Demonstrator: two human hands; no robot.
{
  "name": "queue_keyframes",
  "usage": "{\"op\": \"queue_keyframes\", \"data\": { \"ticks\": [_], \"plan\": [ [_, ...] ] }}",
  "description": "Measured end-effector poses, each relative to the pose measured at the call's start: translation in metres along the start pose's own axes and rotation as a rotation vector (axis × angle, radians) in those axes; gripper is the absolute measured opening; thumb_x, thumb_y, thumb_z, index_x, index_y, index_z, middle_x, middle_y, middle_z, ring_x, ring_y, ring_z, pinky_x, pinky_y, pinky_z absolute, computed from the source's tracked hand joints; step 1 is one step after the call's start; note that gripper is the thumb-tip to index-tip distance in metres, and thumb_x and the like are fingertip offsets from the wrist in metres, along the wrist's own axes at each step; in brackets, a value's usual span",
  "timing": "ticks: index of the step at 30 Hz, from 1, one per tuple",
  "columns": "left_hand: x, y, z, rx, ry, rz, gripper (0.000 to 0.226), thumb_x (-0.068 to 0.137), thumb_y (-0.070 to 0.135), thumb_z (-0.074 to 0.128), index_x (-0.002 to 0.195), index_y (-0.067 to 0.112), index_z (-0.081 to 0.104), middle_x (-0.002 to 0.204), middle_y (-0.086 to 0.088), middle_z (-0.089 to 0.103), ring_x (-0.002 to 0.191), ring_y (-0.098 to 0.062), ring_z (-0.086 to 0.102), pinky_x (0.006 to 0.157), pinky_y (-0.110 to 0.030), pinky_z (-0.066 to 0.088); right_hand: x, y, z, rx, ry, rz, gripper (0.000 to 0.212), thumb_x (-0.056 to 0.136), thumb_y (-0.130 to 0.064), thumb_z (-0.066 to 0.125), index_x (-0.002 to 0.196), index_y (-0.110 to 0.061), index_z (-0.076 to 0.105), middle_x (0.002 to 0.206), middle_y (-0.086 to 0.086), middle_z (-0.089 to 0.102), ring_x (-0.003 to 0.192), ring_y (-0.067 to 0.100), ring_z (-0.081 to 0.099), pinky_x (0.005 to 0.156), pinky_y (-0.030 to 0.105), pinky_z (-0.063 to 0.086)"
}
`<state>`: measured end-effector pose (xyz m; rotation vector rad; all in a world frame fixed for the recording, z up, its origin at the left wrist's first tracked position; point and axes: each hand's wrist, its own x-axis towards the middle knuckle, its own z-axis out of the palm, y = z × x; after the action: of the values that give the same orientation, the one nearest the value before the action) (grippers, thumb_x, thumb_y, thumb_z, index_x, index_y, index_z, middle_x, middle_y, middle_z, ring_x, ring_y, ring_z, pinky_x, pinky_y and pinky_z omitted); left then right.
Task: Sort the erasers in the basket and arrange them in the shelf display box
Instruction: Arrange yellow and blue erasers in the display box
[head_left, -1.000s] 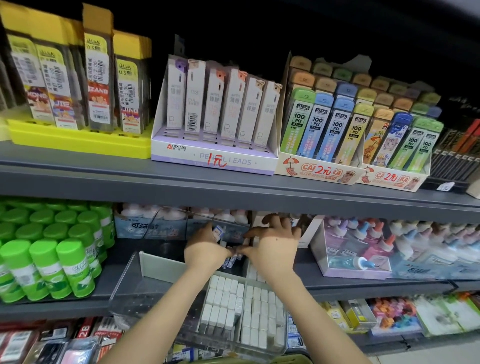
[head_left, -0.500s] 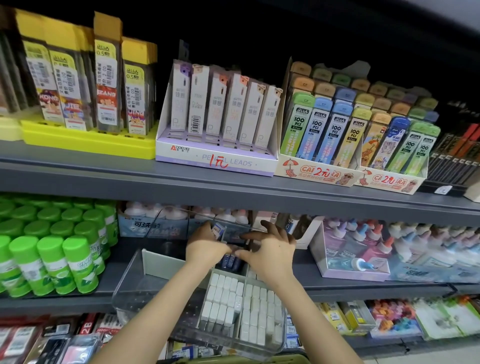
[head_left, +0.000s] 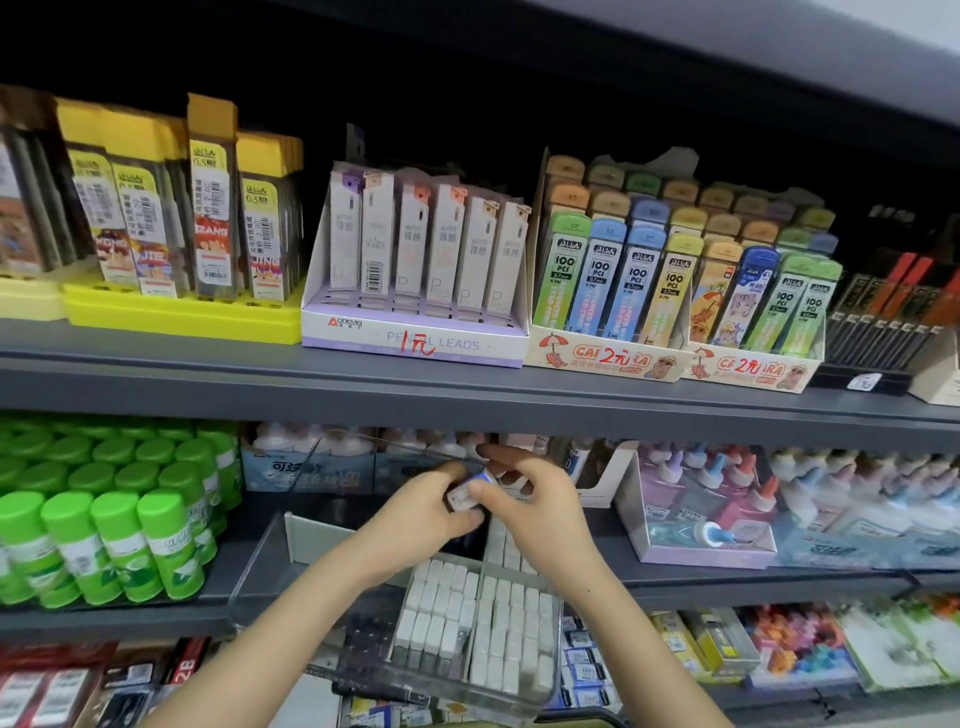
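Placement step, I judge: just above the rear of the clear plastic display box (head_left: 270, 561), the left hand (head_left: 415, 519) and right hand (head_left: 537, 506) both pinch one small blue-edged white eraser (head_left: 466, 497), which next needs seating upright behind the box's rows of white erasers (head_left: 493, 618).

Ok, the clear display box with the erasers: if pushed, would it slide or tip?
The clear display box likely slides easily: smooth plastic on a smooth shelf. It could tip forward, since its front seems to overhang the shelf edge and the packed erasers sit there.
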<state>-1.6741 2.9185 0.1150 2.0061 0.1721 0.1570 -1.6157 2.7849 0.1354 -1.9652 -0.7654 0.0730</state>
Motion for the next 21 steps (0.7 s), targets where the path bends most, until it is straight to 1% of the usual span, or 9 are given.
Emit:
{"op": "queue_keyframes", "data": {
  "ticks": [3,5,8,11,13,15,17,19,21],
  "plan": [
    [-0.002,0.000,-0.001,-0.088,-0.028,0.033,0.010,0.081,0.017,0.071,0.083,0.019,0.062,0.069,0.012,0.059,0.064,-0.003,0.049,0.065,-0.023,0.039,-0.005,-0.003,-0.008,0.067,-0.060,-0.028,0.029,0.081,-0.009,0.071,0.096,-0.034,0.065,0.096,-0.011,0.068,0.088,-0.002,0.060,0.083,0.017,0.047],
    [-0.004,0.000,-0.003,-0.161,-0.047,0.033,0.013,0.076,0.018,0.076,0.083,0.019,0.066,0.073,0.007,0.063,0.069,-0.006,0.054,0.070,-0.027,0.042,-0.009,0.000,-0.015,0.089,-0.099,-0.031,0.036,0.081,-0.006,0.071,0.093,-0.038,0.061,0.095,-0.011,0.067,0.087,0.000,0.061,0.082,0.018,0.048],
    [-0.004,-0.001,-0.001,-0.251,-0.025,-0.006,0.023,0.075,0.017,0.078,0.094,0.017,0.065,0.089,-0.003,0.071,0.079,-0.013,0.064,0.077,-0.027,0.050,-0.013,0.006,-0.025,0.134,-0.081,0.009,0.027,0.081,-0.008,0.071,0.095,-0.030,0.064,0.094,-0.007,0.070,0.086,0.004,0.065,0.079,0.021,0.052],
    [-0.004,-0.002,0.003,-0.330,0.046,-0.024,0.016,0.082,0.015,0.071,0.097,0.013,0.065,0.082,-0.004,0.068,0.065,-0.013,0.057,0.063,-0.019,0.046,-0.018,0.013,-0.027,0.217,-0.020,0.076,0.022,0.080,-0.007,0.072,0.094,-0.022,0.064,0.091,-0.004,0.070,0.081,0.002,0.065,0.073,0.019,0.052],
    [-0.002,-0.002,0.006,-0.343,0.109,-0.016,0.014,0.081,0.012,0.071,0.094,0.013,0.065,0.083,-0.005,0.068,0.066,-0.011,0.058,0.059,-0.018,0.045,-0.020,0.019,-0.025,0.058,-0.003,0.036,0.022,0.081,-0.011,0.072,0.092,-0.027,0.063,0.089,-0.010,0.068,0.081,0.002,0.062,0.074,0.021,0.050],
    [0.001,0.000,0.010,-0.327,0.173,-0.014,0.017,0.078,0.015,0.075,0.091,0.014,0.065,0.084,-0.004,0.069,0.071,-0.010,0.062,0.061,-0.017,0.047,-0.019,0.022,-0.022,-0.229,-0.022,-0.072,0.023,0.083,-0.020,0.070,0.101,-0.032,0.062,0.092,-0.020,0.063,0.087,0.002,0.056,0.077,0.018,0.045],
    [0.005,0.002,0.012,-0.293,0.195,-0.011,0.018,0.076,0.019,0.076,0.090,0.016,0.065,0.084,-0.001,0.070,0.075,-0.008,0.064,0.064,-0.016,0.048,-0.015,0.024,-0.021,-0.446,-0.076,-0.162,0.034,0.086,-0.025,0.067,0.119,-0.029,0.061,0.101,-0.021,0.060,0.095,0.005,0.051,0.079,0.017,0.037],
    [0.007,0.001,0.010,-0.184,0.215,0.020,0.011,0.080,0.022,0.073,0.087,0.021,0.064,0.083,0.006,0.070,0.076,-0.002,0.064,0.066,-0.014,0.046,-0.012,0.025,-0.022,-0.454,-0.071,-0.158,0.029,0.086,-0.024,0.066,0.115,-0.028,0.063,0.098,-0.012,0.065,0.086,0.005,0.049,0.073,0.017,0.035],
    [0.007,-0.005,0.006,0.059,0.258,0.070,0.007,0.088,0.021,0.063,0.088,0.028,0.061,0.088,0.016,0.066,0.079,0.002,0.060,0.068,-0.009,0.040,-0.009,0.026,-0.024,-0.276,0.021,-0.020,0.018,0.085,-0.021,0.067,0.096,-0.033,0.060,0.077,-0.003,0.062,0.067,0.006,0.049,0.066,0.024,0.043]
  ]
}}
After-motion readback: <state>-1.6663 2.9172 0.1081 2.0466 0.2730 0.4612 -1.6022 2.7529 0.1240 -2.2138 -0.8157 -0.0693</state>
